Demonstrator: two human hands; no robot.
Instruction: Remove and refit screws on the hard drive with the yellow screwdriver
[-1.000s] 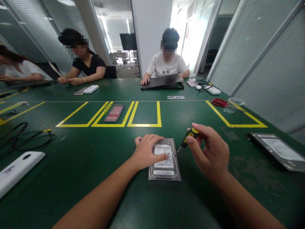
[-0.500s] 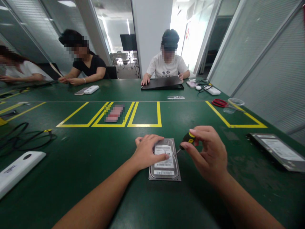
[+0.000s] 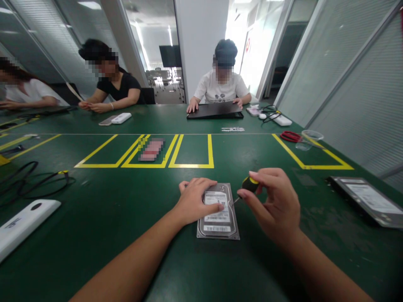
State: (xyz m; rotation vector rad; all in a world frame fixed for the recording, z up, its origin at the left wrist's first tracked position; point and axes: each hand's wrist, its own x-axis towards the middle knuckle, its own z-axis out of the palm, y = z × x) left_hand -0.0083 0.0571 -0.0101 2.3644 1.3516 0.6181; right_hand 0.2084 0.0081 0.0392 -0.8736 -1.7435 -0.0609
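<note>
Where the near half of the green table (image 3: 94,209) shows on my head feed, I list first one hard disk drive (image 3: 228,218), silver, lying flat with its printed white label (image 3: 217,198) upward, central and directly before me.

Item, my left hand (image 3: 197,201): palm down over the drive's left side, loosely spread, fingers across its far left portion, thumb set apart upon the label; it rests on the drive without clasping it round.

Item, my right hand (image 3: 277,199): raised beside the drive, closed in a pinch of thumb and fingers about the handle of one screwdriver (image 3: 249,184), black and yellow. The shaft slants down leftward to the drive's right edge, roughly midway along; whether the tip sits in a screw I cannot tell.

Item, a second hard drive (image 3: 367,199), label up, well apart at far right.

Item, a white oblong device (image 3: 30,224) at the left, near a loose black cable (image 3: 28,184).

Item, yellow tape outlines (image 3: 191,165) beyond the hands; a pink phone-like object (image 3: 153,149), pixelated, lies within one. At the right-hand outline I record a clear plastic cup (image 3: 312,135) beside a red item (image 3: 291,136), kind uncertain.

Item, across the table, a co-worker in a white shirt (image 3: 222,90), both hands on a dark flat panel (image 3: 217,110).
</note>
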